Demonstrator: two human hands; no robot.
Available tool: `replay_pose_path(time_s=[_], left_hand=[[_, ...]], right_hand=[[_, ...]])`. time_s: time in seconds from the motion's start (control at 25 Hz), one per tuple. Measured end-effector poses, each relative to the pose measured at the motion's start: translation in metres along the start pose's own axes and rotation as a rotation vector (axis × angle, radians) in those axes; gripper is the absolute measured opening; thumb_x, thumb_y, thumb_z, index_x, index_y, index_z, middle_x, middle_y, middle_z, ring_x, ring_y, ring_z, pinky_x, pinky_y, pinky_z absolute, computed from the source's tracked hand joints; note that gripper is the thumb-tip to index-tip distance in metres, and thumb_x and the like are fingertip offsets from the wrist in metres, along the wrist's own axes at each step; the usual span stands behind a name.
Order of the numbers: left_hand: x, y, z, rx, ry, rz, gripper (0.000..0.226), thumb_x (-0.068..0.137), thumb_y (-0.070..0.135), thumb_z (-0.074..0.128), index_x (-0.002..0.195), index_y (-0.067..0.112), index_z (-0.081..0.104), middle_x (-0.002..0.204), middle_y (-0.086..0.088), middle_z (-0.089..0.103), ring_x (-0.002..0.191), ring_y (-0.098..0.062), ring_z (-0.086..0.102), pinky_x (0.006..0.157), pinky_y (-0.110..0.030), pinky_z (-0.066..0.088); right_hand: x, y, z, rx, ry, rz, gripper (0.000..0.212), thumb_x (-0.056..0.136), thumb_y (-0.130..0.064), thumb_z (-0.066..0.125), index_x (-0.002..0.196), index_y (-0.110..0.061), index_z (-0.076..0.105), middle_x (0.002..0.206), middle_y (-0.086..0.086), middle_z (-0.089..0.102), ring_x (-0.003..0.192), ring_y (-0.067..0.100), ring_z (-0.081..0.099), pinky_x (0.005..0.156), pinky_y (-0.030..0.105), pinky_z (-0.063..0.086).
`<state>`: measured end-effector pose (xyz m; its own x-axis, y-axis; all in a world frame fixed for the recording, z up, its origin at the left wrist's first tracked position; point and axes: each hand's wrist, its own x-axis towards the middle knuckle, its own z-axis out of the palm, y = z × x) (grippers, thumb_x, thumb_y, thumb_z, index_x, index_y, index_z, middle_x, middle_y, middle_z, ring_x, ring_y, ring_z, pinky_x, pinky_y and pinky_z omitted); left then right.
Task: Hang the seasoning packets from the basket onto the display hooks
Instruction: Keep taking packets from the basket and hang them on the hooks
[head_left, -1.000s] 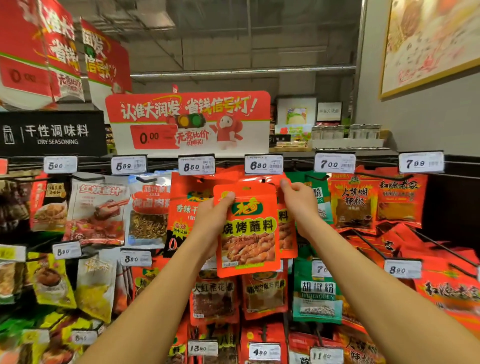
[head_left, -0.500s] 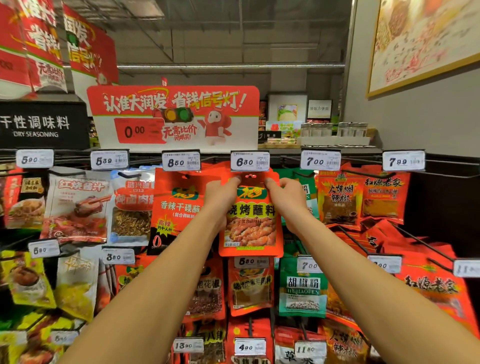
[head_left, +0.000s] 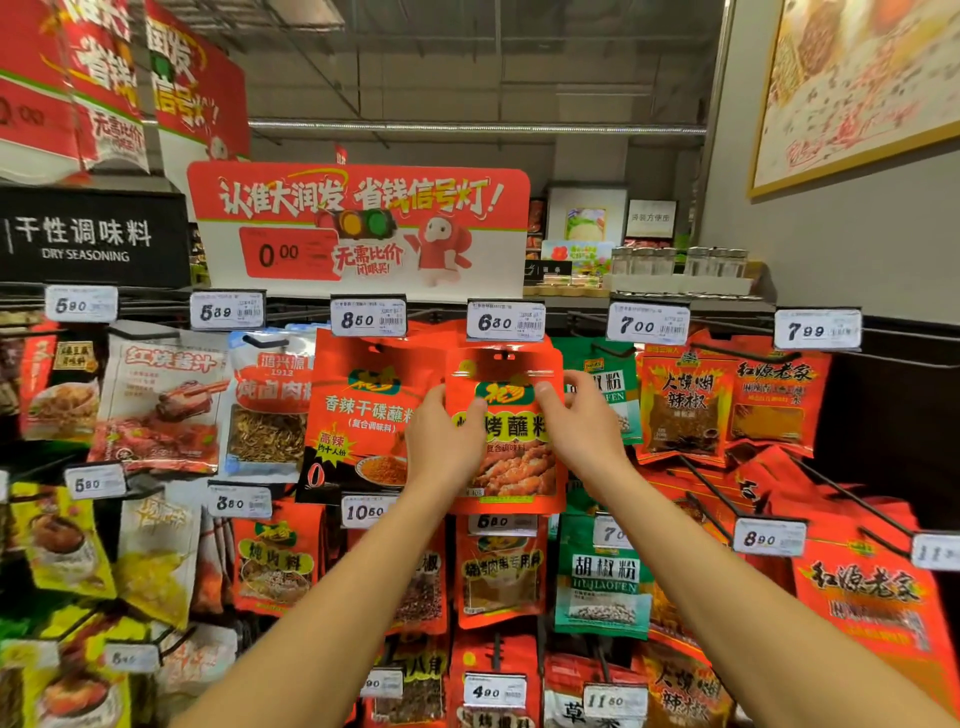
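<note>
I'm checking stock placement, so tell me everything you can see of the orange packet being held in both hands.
The orange packet is a flat, glossy plastic pouch, upright and facing the camera. It carries a green logo, a yellow band with dark characters and a photo of fried food lower down. A hang slot near its top sits just below the 6.30 price tag; whether the hook is through it cannot be told. The left hand pinches its left edge, the right hand its right edge. Similar packets hang behind it.

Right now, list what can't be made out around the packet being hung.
- Head view: the hook under the 6.30 tag is hidden by the tag and the orange packet.
- The fingers of the left hand and right hand are behind the packet.
- The basket is out of frame.
</note>
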<state>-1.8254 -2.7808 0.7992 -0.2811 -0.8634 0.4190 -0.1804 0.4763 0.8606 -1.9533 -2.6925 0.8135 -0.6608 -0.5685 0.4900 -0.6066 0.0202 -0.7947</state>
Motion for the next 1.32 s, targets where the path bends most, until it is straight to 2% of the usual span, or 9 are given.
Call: replay_pose_path(time_s=[0.16, 0.36, 0.52, 0.76, 0.92, 1.04, 1.12, 1.2, 1.32], left_hand=[[-0.01, -0.016, 0.021, -0.005, -0.04, -0.043, 0.072, 0.099, 0.038, 0.056, 0.158, 0.015, 0.024, 0.158, -0.006, 0.04, 0.144, -0.03, 0.038, 0.116, -0.042, 0.033], [0.024, -0.007, 0.04, -0.018, 0.042, -0.207, 0.04, 0.095, 0.026, 0.06, 0.13, 0.009, 0.052, 0.128, -0.014, 0.063, 0.117, -0.037, 0.059, 0.091, -0.039, 0.046], [0.035, -0.011, 0.047, 0.063, 0.008, -0.23, 0.035, 0.093, 0.028, 0.061, 0.122, 0.01, 0.052, 0.122, -0.017, 0.064, 0.11, -0.041, 0.061, 0.084, -0.04, 0.047], [0.037, -0.016, 0.04, 0.032, -0.059, -0.23, 0.041, 0.093, 0.04, 0.064, 0.118, 0.008, 0.058, 0.118, -0.014, 0.065, 0.11, -0.038, 0.06, 0.08, -0.034, 0.043], [0.02, -0.016, 0.023, -0.152, -0.119, -0.193, 0.015, 0.099, 0.034, 0.055, 0.101, 0.021, 0.063, 0.1, -0.002, 0.068, 0.104, -0.03, 0.063, 0.086, -0.037, 0.048], [0.0, -0.014, 0.0, -0.181, -0.151, -0.135, 0.041, 0.102, 0.028, 0.052, 0.14, 0.013, 0.055, 0.119, 0.009, 0.064, 0.112, -0.016, 0.06, 0.099, -0.032, 0.042], [-0.017, -0.019, -0.018, -0.201, -0.124, -0.074, 0.041, 0.102, 0.026, 0.054, 0.14, 0.012, 0.056, 0.129, 0.005, 0.064, 0.118, -0.015, 0.061, 0.102, -0.03, 0.044], [-0.036, -0.03, -0.031, -0.31, -0.166, -0.078, 0.025, 0.102, 0.021, 0.054, 0.12, 0.012, 0.069, 0.11, -0.001, 0.076, 0.099, -0.016, 0.072, 0.086, -0.029, 0.056], [-0.066, -0.058, -0.041, -0.373, -0.275, -0.187, 0.023, 0.103, 0.02, 0.05, 0.1, 0.015, 0.072, 0.088, -0.004, 0.079, 0.076, -0.017, 0.076, 0.061, -0.024, 0.057]], right_hand=[[-0.005, 0.01, 0.02, -0.03, -0.116, -0.031, 0.076, 0.104, -0.03, 0.046, 0.161, -0.016, -0.004, 0.161, 0.012, 0.034, 0.144, 0.032, 0.038, 0.115, 0.044, 0.035], [0.025, 0.018, 0.034, -0.04, -0.133, 0.117, 0.064, 0.102, -0.019, 0.041, 0.158, -0.016, 0.009, 0.16, 0.014, 0.034, 0.144, 0.037, 0.036, 0.116, 0.052, 0.034], [0.036, 0.025, 0.037, -0.14, -0.207, 0.169, 0.072, 0.105, -0.017, 0.038, 0.16, -0.011, -0.008, 0.169, 0.012, 0.01, 0.152, 0.035, 0.022, 0.12, 0.045, 0.028], [0.036, 0.03, 0.027, -0.116, -0.238, 0.223, 0.063, 0.109, -0.034, 0.037, 0.16, -0.009, 0.009, 0.164, 0.016, 0.027, 0.147, 0.038, 0.032, 0.115, 0.046, 0.033], [0.017, 0.038, 0.011, 0.064, -0.15, 0.201, 0.052, 0.106, -0.039, 0.045, 0.15, -0.013, 0.043, 0.146, 0.01, 0.055, 0.126, 0.028, 0.056, 0.105, 0.045, 0.047], [-0.009, 0.047, -0.003, 0.389, -0.011, 0.236, 0.028, 0.103, -0.021, 0.054, 0.129, -0.012, 0.063, 0.129, 0.009, 0.067, 0.115, 0.022, 0.065, 0.099, 0.041, 0.053], [-0.032, 0.05, -0.013, 0.511, 0.078, 0.235, 0.013, 0.102, -0.016, 0.056, 0.102, -0.017, 0.069, 0.104, 0.008, 0.075, 0.094, 0.017, 0.073, 0.078, 0.032, 0.061], [-0.052, 0.052, -0.018, 0.573, 0.07, 0.244, 0.017, 0.101, -0.013, 0.056, 0.09, -0.014, 0.068, 0.079, 0.007, 0.075, 0.064, 0.015, 0.072, 0.052, 0.022, 0.056], [-0.085, 0.065, -0.016, 0.554, -0.068, 0.315, 0.021, 0.1, -0.009, 0.053, 0.084, -0.007, 0.065, 0.061, 0.007, 0.068, 0.045, 0.017, 0.064, 0.04, 0.021, 0.049]])
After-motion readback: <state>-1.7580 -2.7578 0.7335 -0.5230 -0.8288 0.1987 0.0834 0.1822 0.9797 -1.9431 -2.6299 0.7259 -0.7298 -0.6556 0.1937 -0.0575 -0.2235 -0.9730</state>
